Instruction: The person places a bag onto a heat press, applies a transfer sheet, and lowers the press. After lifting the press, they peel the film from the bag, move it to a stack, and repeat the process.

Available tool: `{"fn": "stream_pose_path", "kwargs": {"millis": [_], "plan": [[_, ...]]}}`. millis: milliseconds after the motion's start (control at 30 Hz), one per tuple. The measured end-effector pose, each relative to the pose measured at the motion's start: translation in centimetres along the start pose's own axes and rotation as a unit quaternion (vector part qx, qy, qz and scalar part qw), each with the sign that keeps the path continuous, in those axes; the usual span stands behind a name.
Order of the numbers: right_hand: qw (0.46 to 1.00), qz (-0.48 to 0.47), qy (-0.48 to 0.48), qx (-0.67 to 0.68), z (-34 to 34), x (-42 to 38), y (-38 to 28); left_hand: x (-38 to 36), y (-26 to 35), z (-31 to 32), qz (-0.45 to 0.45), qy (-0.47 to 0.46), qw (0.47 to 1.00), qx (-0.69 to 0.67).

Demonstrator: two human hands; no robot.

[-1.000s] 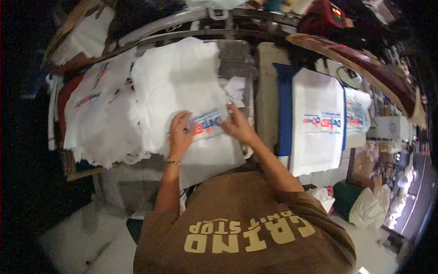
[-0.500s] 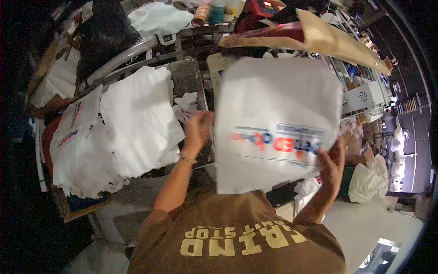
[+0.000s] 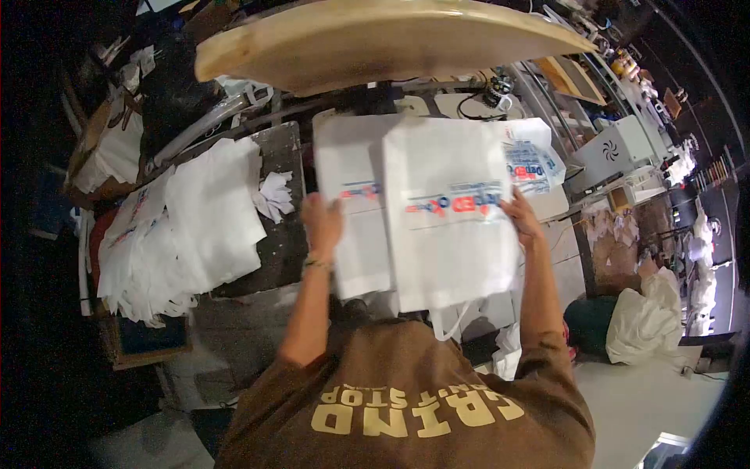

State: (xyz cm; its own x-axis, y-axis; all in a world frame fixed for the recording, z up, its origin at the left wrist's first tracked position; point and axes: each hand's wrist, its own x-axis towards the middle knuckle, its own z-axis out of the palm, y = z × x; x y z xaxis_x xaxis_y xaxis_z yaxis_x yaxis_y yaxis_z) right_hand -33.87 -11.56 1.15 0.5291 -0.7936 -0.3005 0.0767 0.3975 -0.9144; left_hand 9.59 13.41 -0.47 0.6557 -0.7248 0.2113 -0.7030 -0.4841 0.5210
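Observation:
A white bag [image 3: 449,262] printed in blue and red hangs raised in front of me, its strap loop [image 3: 449,324] dangling at the bottom. My right hand [image 3: 525,217] pinches its right edge beside the print. Partly behind it, to the left, is a second printed white bag [image 3: 355,250]. My left hand [image 3: 320,223] is closed at the left edge of that second bag, somewhat blurred. Another printed bag [image 3: 533,168] shows behind on the right, partly covered.
Stacked white bags [image 3: 215,211] lie on the dark table at left, with crumpled white scraps [image 3: 275,195] beside them. A wooden frame edge [image 3: 391,43] juts across the top. A white box with a fan grille [image 3: 613,152] stands at right, above a pale sack [image 3: 644,316].
The single bag seen before now overlaps a second bag to its left. My left hand has shifted left onto that bag's edge; the wooden frame has come across the top of the view.

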Motion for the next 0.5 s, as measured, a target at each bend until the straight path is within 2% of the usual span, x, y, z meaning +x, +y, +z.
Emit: {"fn": "stream_pose_path", "kwargs": {"millis": [67,100,133,200,233,300,333,400,467,500], "plan": [[0.994,-0.028,-0.014,-0.104,1.8,3.6,0.9,-0.7,-5.2,-2.5,-0.083,0.038,0.960,-0.265],[0.991,-0.003,-0.066,-0.115,5.4,2.3,-2.3,-1.8,-5.2,-5.8,-0.111,0.016,0.937,-0.332],[0.992,-0.040,-0.074,-0.095,6.7,3.2,-2.1,-2.7,-5.1,-9.4,-0.138,-0.005,0.907,-0.397],[0.997,-0.058,-0.014,-0.050,8.0,6.8,-0.1,-3.3,-11.9,-10.9,-0.136,0.110,0.976,-0.134],[0.997,-0.056,-0.024,-0.051,9.4,7.3,-0.6,-3.6,-13.8,-13.0,-0.137,0.135,0.974,-0.116],[0.984,-0.038,-0.116,-0.127,12.0,7.4,-2.1,-4.3,-15.7,-18.2,-0.128,0.180,0.971,-0.088],[0.984,-0.038,-0.123,-0.126,12.1,8.3,-1.9,-4.3,-15.9,-20.9,-0.116,0.199,0.970,-0.079],[0.960,-0.053,-0.053,-0.271,11.6,9.9,-0.5,-4.1,-14.5,-26.6,-0.133,0.176,0.974,-0.048],[0.965,-0.031,-0.063,-0.252,11.9,9.3,-0.4,-2.2,-20.4,-28.9,-0.114,0.177,0.974,-0.077],[0.911,-0.186,-0.041,-0.366,11.1,9.9,0.8,-1.3,-23.6,-29.5,-0.095,0.177,0.974,-0.108]]}}
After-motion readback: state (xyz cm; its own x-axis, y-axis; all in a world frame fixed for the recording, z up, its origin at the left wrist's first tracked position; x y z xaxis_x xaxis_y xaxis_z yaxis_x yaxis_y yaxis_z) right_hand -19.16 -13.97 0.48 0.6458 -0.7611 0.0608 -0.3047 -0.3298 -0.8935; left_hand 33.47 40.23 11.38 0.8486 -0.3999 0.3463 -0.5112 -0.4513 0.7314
